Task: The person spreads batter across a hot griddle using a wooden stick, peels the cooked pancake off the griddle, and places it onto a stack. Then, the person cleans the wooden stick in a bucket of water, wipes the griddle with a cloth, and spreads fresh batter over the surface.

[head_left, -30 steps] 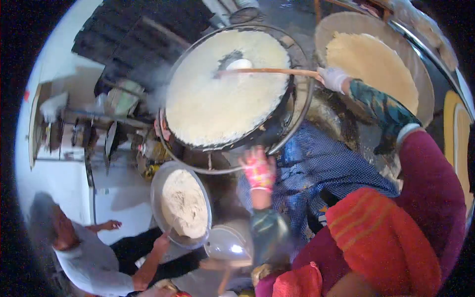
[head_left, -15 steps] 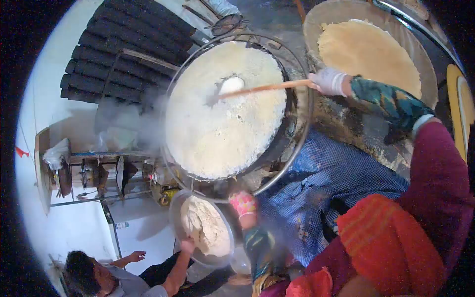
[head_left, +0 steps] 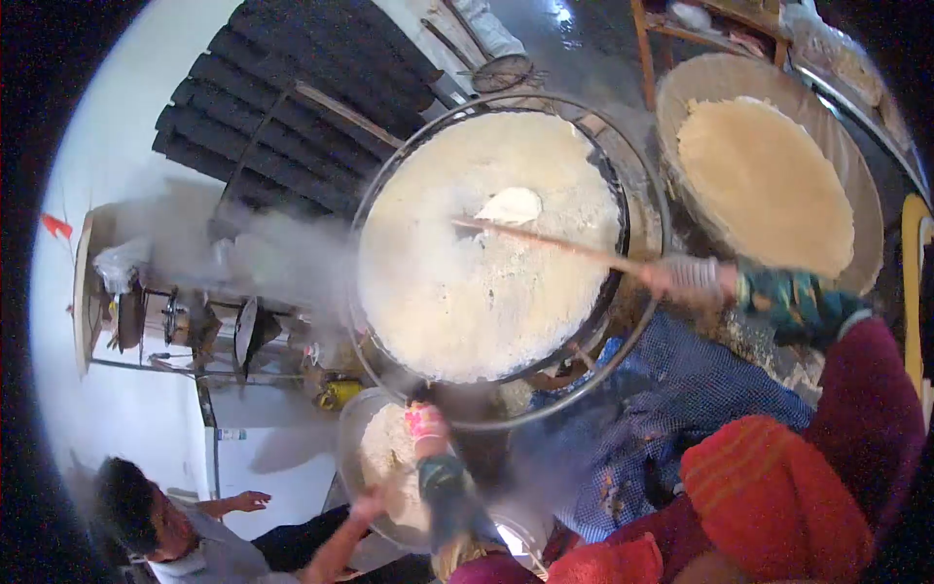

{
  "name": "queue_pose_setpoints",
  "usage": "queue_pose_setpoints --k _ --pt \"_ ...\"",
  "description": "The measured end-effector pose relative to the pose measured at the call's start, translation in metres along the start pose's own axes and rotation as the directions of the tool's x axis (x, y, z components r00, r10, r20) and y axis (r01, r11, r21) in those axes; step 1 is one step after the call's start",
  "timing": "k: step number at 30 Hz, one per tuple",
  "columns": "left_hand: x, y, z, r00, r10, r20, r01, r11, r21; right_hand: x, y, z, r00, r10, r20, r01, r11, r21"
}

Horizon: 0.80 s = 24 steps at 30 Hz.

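Having shifted from just outside the basin (head_left: pixel 348 465), the left hand (head_left: pixel 425 425) is now hovering at its rim, below the griddle (head_left: pixel 624 243); blur is hiding its fingers. The right hand (head_left: pixel 696 277) is gripping the wooden stick (head_left: pixel 584 251), which is crossing the griddle's right edge, its tip resting in the batter (head_left: pixel 438 311). Another person's hand (head_left: pixel 368 506) is crowding the basin's left side; right of the griddle, a narrow gap is separating the wide tray (head_left: pixel 710 78).

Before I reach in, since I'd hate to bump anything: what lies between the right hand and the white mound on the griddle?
The right hand's wooden stick, over the griddle's dark rim and the pale layer, as the head view shows.
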<state>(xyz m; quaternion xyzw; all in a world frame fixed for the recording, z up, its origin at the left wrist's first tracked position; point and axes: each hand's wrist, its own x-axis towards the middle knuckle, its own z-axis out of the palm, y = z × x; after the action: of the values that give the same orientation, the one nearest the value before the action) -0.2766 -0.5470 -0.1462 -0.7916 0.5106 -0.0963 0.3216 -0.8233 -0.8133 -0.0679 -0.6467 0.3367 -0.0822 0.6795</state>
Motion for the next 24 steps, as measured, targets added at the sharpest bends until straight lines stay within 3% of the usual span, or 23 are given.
queue_pose_setpoints --k 1,2,4,5,7,8,9,12,13,16,17,22,24 --pt "0.014 -0.009 0.031 0.999 0.003 -0.052 -0.003 1.000 0.009 -0.009 -0.001 0.016 0.996 -0.091 -0.021 0.090 0.995 -0.050" --pt "0.023 -0.012 0.048 0.995 0.012 -0.102 -0.010 1.000 0.019 -0.024 -0.029 0.034 0.994 0.066 -0.084 -0.067 0.998 -0.018" --pt "0.023 -0.007 -0.002 0.994 -0.029 0.106 0.020 0.996 0.088 -0.047 -0.029 0.048 0.988 -0.059 -0.143 0.091 0.969 0.228" --pt "0.028 -0.014 0.009 0.998 -0.003 0.068 -0.005 0.994 0.112 -0.051 -0.022 0.047 0.988 -0.047 -0.148 0.080 0.971 0.226" --pt "0.037 -0.029 0.029 0.999 0.039 0.007 -0.039 0.993 0.114 -0.059 -0.004 0.040 0.980 -0.006 -0.199 0.087 0.911 0.404" --pt "0.040 -0.028 0.033 0.996 0.069 -0.058 -0.061 0.990 0.125 -0.060 0.000 0.041 0.979 0.001 -0.206 0.082 0.914 0.396" --pt "0.011 -0.027 -0.037 0.991 0.136 0.007 -0.136 0.984 0.119 -0.064 -0.002 0.051 0.975 -0.013 -0.220 0.112 0.889 0.443" --pt "0.009 -0.026 -0.024 0.994 0.113 0.006 -0.112 0.971 0.212 -0.070 0.007 0.063 0.971 -0.073 -0.227 0.149 0.930 0.337" --pt "0.005 -0.023 -0.024 0.999 0.050 -0.002 -0.050 0.992 0.112 -0.067 0.006 0.067 0.976 -0.029 -0.214 0.112 0.915 0.388" --pt "-0.002 -0.010 -0.022 0.993 0.117 0.009 -0.117 0.987 0.109 -0.064 -0.008 0.072 0.981 0.030 -0.190 0.047 0.919 0.391" --pt "-0.010 0.001 -0.038 0.999 -0.012 0.046 0.013 1.000 -0.021 -0.060 -0.009 0.073 0.981 0.054 -0.187 0.027 0.913 0.406" --pt "-0.073 0.059 -0.091 0.950 0.163 -0.265 -0.208 0.966 -0.152 -0.049 -0.004 0.062 0.988 0.084 -0.130 -0.021 0.903 0.429" --pt "-0.088 0.101 -0.107 0.954 0.039 -0.298 -0.135 0.941 -0.311 -0.036 -0.003 0.062 0.967 0.164 -0.197 -0.058 0.888 0.456"
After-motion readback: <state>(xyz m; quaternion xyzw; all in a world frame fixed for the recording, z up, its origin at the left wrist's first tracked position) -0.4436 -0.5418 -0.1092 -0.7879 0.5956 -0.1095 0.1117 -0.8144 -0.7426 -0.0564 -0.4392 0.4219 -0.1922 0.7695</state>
